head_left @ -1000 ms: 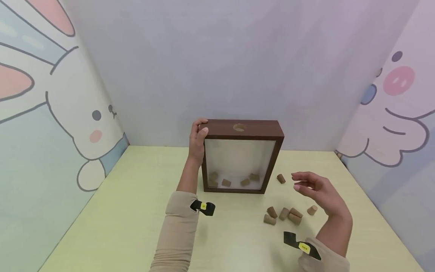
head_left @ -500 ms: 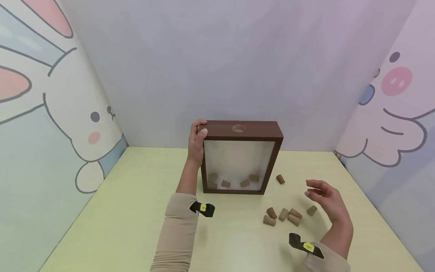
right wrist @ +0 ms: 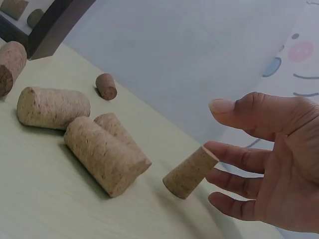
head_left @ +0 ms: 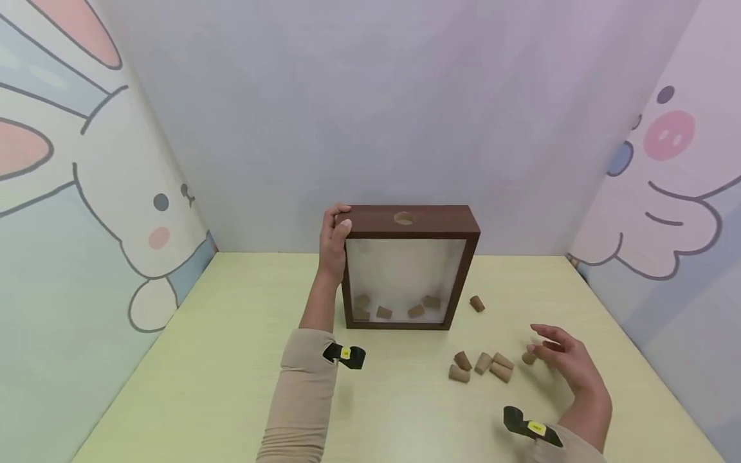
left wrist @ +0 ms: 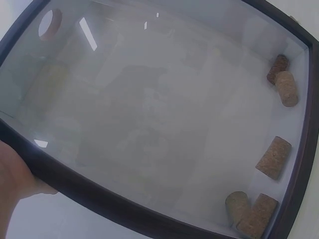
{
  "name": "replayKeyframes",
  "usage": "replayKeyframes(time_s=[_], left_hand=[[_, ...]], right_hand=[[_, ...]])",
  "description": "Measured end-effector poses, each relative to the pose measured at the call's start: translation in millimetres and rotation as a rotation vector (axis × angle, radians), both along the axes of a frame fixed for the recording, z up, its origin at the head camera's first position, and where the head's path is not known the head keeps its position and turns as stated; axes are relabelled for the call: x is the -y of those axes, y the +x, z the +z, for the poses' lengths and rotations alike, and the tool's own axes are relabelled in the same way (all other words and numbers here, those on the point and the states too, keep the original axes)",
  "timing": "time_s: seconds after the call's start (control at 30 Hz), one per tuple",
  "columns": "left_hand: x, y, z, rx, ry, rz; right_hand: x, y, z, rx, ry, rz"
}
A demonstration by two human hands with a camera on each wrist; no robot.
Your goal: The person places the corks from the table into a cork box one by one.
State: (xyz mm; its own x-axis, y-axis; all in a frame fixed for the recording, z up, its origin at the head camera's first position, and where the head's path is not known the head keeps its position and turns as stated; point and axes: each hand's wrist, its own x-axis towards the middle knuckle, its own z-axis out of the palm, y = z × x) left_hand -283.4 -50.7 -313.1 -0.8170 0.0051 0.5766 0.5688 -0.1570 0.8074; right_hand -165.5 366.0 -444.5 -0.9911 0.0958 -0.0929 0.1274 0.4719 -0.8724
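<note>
A dark brown shadow box frame (head_left: 440, 220) stands upright on the table, with a clear front and a round hole (head_left: 403, 218) in its top. My left hand (head_left: 332, 247) grips its upper left corner, thumb in front. Inside, along the bottom, lie several corks (left wrist: 274, 158). My right hand (head_left: 570, 363) is beside a single tapered cork (right wrist: 191, 173) that stands on its wider end. In the right wrist view the thumb is apart from that cork, and the fingertips are close behind it; whether they touch it I cannot tell.
Several loose corks (head_left: 501, 372) lie clustered in front of the box's right side. Another cork (head_left: 477, 303) lies right of the box. A pale yellow table (head_left: 231, 360) meets a plain back wall (head_left: 370, 116) and side walls with cartoon animals.
My right hand has moved toward me and to the right, lowering to the standing cork. The left hand keeps its hold on the box.
</note>
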Motion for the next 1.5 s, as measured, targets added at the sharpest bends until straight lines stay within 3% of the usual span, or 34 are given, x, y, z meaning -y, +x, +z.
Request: replayKeyframes(time_s=[0.43, 0.6, 0.67, 0.9, 1.07, 1.3, 1.4, 1.5], left_hand=[[1.4, 0.6, 0.9, 0.005, 0.003, 0.003], [1.6, -15.5, -13.4, 0.004, 0.025, -0.002], [1.3, -22.6, -19.6, 0.001, 0.026, 0.003], [-2.0, -2.3, -0.9, 0.012, -0.003, -0.001], [0.7, -3.8, -1.0, 0.010, -0.001, 0.012], [-1.6, -2.7, -3.0, 0.013, -0.014, 0.003], [-3.5, -1.9, -2.8, 0.009, -0.013, 0.006], [-5.1, -1.9, -0.7, -0.003, -0.009, 0.003]], right_hand=[[-6, -2.8, -11.9, 0.109, 0.104, 0.019], [-4, -4.4, -11.3, 0.101, 0.138, 0.021], [-1, -3.6, -10.6, 0.079, 0.145, 0.020], [8, -1.7, 4.2, -0.028, 0.202, 0.043], [20, -8.1, 13.0, -0.097, 0.122, 0.072], [32, -7.8, 33.9, -0.237, 0.143, 0.080], [35, -8.4, 42.2, -0.301, 0.071, 0.051], [40, -11.3, 50.1, -0.362, -0.077, 0.035]])
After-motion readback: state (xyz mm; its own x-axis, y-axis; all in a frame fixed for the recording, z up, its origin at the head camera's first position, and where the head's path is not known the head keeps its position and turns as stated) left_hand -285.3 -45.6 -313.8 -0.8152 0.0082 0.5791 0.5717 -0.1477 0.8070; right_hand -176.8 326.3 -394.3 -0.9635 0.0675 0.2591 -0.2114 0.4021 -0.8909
